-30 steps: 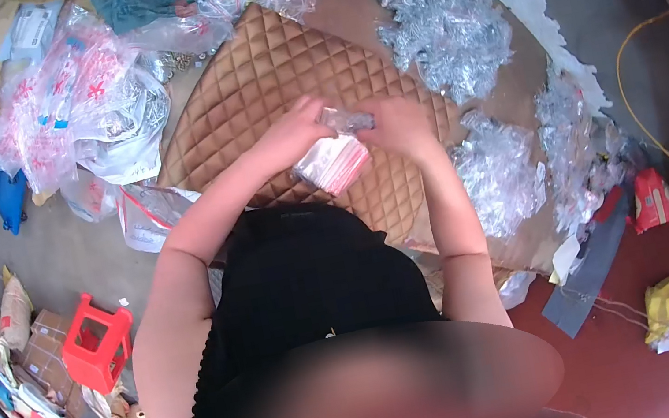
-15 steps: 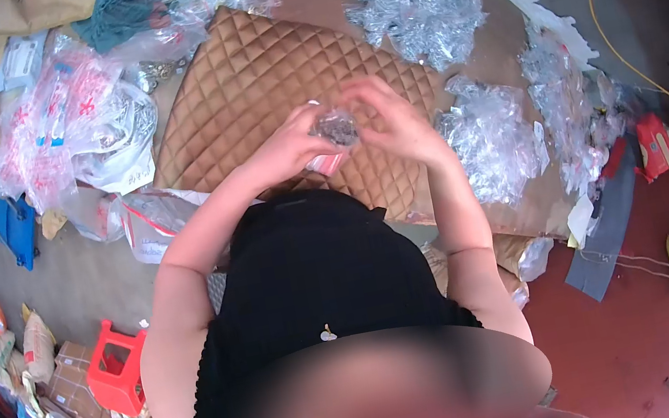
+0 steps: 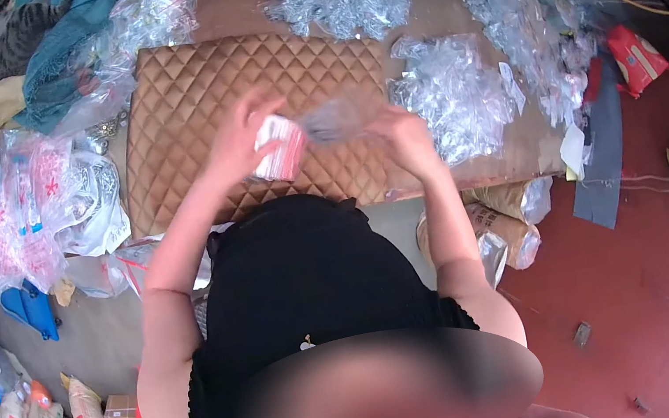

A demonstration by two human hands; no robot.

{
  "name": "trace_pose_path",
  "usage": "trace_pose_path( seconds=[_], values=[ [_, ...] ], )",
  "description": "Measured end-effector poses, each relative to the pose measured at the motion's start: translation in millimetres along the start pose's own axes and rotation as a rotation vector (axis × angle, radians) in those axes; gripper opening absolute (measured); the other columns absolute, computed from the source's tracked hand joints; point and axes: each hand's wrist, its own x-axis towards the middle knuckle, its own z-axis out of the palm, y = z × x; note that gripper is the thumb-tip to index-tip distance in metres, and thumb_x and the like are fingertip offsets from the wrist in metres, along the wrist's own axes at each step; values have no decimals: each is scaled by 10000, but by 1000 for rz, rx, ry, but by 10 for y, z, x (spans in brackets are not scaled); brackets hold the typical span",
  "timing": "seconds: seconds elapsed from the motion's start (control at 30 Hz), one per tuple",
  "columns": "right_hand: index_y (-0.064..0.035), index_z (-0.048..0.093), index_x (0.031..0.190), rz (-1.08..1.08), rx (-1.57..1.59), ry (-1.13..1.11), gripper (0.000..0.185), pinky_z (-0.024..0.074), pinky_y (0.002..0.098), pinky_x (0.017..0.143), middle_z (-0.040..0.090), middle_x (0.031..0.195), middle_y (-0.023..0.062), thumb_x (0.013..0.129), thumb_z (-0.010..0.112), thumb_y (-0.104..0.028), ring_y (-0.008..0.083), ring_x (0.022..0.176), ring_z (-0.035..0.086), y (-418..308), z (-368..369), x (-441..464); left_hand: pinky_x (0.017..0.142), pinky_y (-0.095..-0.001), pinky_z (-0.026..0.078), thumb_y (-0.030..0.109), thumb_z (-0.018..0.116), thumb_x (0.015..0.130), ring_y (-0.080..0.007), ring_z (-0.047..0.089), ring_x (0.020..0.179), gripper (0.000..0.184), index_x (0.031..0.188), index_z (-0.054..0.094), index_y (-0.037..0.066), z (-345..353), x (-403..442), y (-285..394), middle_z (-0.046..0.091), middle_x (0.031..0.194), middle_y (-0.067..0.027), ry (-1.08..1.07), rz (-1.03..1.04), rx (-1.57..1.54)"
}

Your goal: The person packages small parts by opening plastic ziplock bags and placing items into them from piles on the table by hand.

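Two part-curled hands [image 3: 238, 144] grip a packet [image 3: 286, 155] and clear plastic [image 3: 333, 120] over quilted padding [image 3: 194, 99], with red floor [image 3: 563, 285] at right.

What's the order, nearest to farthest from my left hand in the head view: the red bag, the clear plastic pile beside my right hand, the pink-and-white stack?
1. Pink-and-white stack: in your left hand.
2. Clear plastic pile: just right of your right hand.
3. Red bag: well out to the right.
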Motion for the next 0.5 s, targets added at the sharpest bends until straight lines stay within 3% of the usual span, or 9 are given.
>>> trace_pose_path(
  seconds=[0.07,0.1,0.17,0.2,0.27,0.3,0.37,0.43,0.5],
  values=[
    [-128,760,927,245,10,49,157,527,379,760,725,914,92,789,695,-92,294,870,658,361,-41,-307,1006,-439,438,205,701,808,-297,481,1252,536,1322,563,139,376,-345,-335,529,1322,-93,-281,7,194],
    [-119,761,930,253,93,113,117,522,378,792,729,944,99,833,696,-115,301,870,652,704,29,-489,1006,-439,438,205,701,808,-297,481,1252,536,1322,563,139,479,-507,-452,529,1322,-93,-274,1,194],
    [-118,747,995,553,62,106,185,508,382,845,728,1012,92,813,713,-128,309,950,638,1226,130,-847,1002,-415,437,223,691,781,-293,511,1203,535,1300,589,143,604,-812,-676,550,1285,-106,-441,35,257],
    [-118,747,995,550,60,99,185,508,382,845,728,1012,92,813,713,-128,309,950,638,1373,226,-909,1002,-415,437,223,691,781,-293,511,1203,535,1300,589,143,628,-896,-787,550,1285,-106,-439,28,254],
    [-143,697,1131,792,-284,186,317,488,407,898,691,1118,106,814,704,-122,326,1037,611,1557,286,-906,912,-400,480,222,669,765,-268,577,1099,375,1126,657,117,682,-992,-926,622,1119,-90,-399,116,249],
    [-150,627,1236,728,-289,254,430,462,446,943,642,1194,132,813,696,-112,357,1105,573,1595,320,-744,912,-400,480,222,669,765,-268,577,1099,375,1126,657,117,666,-963,-924,622,1119,-90,-391,105,248],
    [-75,588,1273,462,-176,379,458,442,450,978,622,1204,170,823,676,-92,383,1141,552,1583,450,-164,820,-403,507,200,652,775,-277,618,1001,190,922,659,79,578,-916,-893,650,988,-93,-525,-92,191],
    [-54,558,1300,369,-93,292,499,439,447,991,602,1239,191,818,677,-93,390,1167,538,1508,602,590,781,-417,510,188,643,776,-299,630,949,153,878,647,75,570,-877,-920,651,944,-107,-573,-124,186],
    [-58,524,1337,167,-43,365,539,429,441,1011,574,1282,208,820,669,-108,396,1206,514,1420,751,1399,742,-430,514,175,634,777,-322,641,897,120,835,636,70,540,-802,-900,652,899,-122,-610,-162,181]
  ],
)
